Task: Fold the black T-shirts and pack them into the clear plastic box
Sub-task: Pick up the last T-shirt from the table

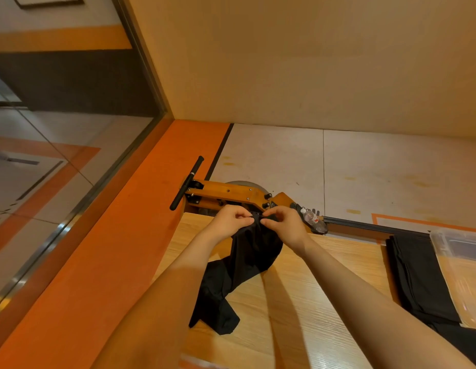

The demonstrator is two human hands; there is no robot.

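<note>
Hands meet above the far edge of the wooden desk (298,302), both raised and close together. The left hand (229,222) and the right hand (284,227) each pinch the top edge of a black T-shirt (242,265), thumb and forefinger closed on the cloth, with the fingers (269,222) of the right hand curled round a bunched bit of fabric. The shirt hangs down from that grip in loose folds, and its lower part trails crumpled on the desk between the two forearms, one corner lying toward the near left edge.

At the right side of the desk lies a flat pile of black T-shirts (418,278), and just beside it, partly over its right edge, stands the clear plastic box (457,251), cut off by the frame.

Beyond the desk, on the tiled floor (364,166), sits a wooden exercise machine (231,193) with a black handle bar (186,182). A plastic bottle (312,218) lies on its rail near the right hand. An orange strip (141,209) runs along the floor at left, next to a glass wall (58,155).
</note>
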